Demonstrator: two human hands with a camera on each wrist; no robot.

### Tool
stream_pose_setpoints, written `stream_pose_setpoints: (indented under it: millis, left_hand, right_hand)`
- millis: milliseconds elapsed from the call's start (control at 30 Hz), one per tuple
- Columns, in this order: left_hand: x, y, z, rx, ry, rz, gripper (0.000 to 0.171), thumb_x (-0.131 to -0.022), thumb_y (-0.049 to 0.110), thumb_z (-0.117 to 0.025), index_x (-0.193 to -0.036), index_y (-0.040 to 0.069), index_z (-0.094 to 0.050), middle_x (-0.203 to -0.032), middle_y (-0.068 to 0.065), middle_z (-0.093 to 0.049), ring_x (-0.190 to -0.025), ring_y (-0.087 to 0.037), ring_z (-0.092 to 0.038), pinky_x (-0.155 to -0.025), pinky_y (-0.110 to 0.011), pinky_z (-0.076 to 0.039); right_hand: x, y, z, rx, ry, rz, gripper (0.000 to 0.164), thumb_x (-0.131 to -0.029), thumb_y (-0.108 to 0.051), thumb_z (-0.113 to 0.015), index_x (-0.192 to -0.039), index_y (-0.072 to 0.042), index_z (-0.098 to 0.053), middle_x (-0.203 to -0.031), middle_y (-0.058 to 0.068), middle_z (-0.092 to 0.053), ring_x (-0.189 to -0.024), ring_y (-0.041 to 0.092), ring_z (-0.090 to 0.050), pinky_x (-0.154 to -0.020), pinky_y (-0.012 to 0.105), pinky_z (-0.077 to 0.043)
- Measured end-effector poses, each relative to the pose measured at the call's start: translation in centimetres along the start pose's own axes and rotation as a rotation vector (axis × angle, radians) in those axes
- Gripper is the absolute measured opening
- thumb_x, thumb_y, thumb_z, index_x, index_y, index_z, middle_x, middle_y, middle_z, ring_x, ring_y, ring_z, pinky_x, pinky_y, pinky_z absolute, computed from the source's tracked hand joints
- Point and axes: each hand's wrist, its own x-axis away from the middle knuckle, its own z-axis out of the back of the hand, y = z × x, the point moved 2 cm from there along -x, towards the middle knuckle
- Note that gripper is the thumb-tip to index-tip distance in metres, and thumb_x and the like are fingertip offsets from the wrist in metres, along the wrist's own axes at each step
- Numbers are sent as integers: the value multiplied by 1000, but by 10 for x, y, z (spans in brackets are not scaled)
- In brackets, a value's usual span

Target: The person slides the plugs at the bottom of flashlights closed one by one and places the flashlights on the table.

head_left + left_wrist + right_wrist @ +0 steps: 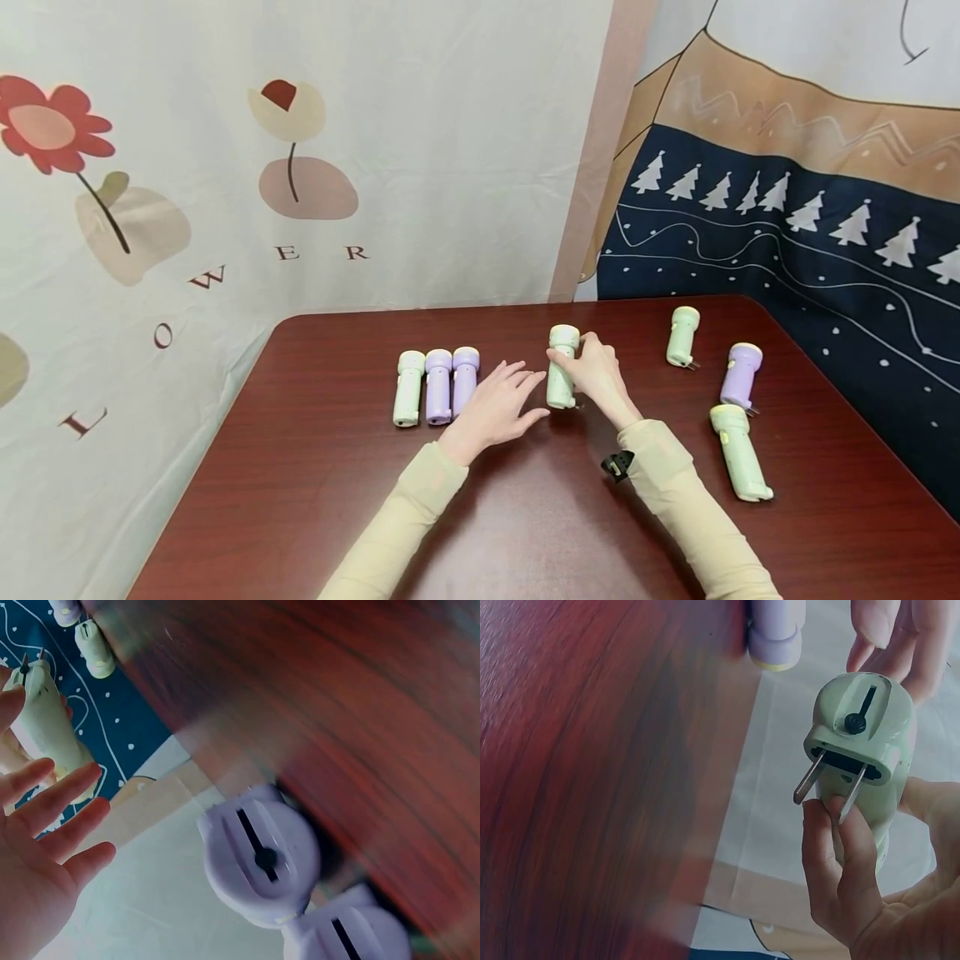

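My right hand (600, 373) grips a pale green flashlight (561, 383) between thumb and fingers, its wide head pointing to the back. Two metal plug prongs (853, 793) stick out of its rear end in the right wrist view. Just left of it, my left hand (501, 408) is spread with loose, straight fingers and holds nothing. Beside that hand runs a row: a green flashlight (408, 390), a purple flashlight (438, 387) and another purple flashlight (465, 379), partly covered by the hand. The left wrist view shows a purple rear end (259, 855) with a black slider slot.
On the table's right side lie a green flashlight (682, 333) and a purple flashlight (741, 375), both with prongs out. A second green flashlight (741, 454) lies nearer, close to the purple one. Printed curtains (450, 167) hang behind the dark red table (315, 467).
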Motion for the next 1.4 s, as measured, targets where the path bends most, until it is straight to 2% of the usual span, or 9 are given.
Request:
stream_pose_setpoints:
  millis: [300,567,867,1167,1400]
  left_hand:
    - [-6,7,-2,17,14,90,61,-88,48,-59,-130,5,-53,-118,-9,-68,-124,-27,-55,-109,-47,-38]
    - [-10,13,-5,-8,23,145,70,-87,53,-59,-133,1,-48,-118,-9,-68,-122,-26,-56,-110,-48,-37]
    - [-11,16,-8,-23,33,138,72,-85,52,-62,-132,-1,-46,-117,-6,-69,-122,-24,-56,-109,-48,-37]
    - [-10,15,-8,-18,102,107,69,-84,49,-65,-129,0,-48,-108,-6,-72,-121,-25,-57,-107,-48,-39]
    - [-10,14,-8,-23,131,98,66,-84,46,-66,-128,-2,-50,-96,-6,-74,-116,-21,-58,-107,-47,-41]
  right_hand:
    - [1,-5,-3,21,37,35,60,-84,-46,-64,-115,3,-51,-97,21,-64,-78,29,-67,-57,28,-54]
    - [1,-7,-4,17,63,47,60,-84,-47,-64,-112,5,-52,-93,20,-64,-76,28,-66,-55,27,-52]
    - [1,-7,-7,19,76,42,59,-84,-47,-65,-113,3,-51,-95,20,-64,-78,29,-67,-58,29,-54]
    - [1,-9,-7,21,78,46,57,-84,-47,-65,-110,3,-52,-91,19,-64,-75,27,-66,-55,27,-51]
    - [1,-12,-8,33,86,50,56,-83,-47,-66,-106,2,-52,-88,18,-63,-73,28,-66,-54,27,-51]
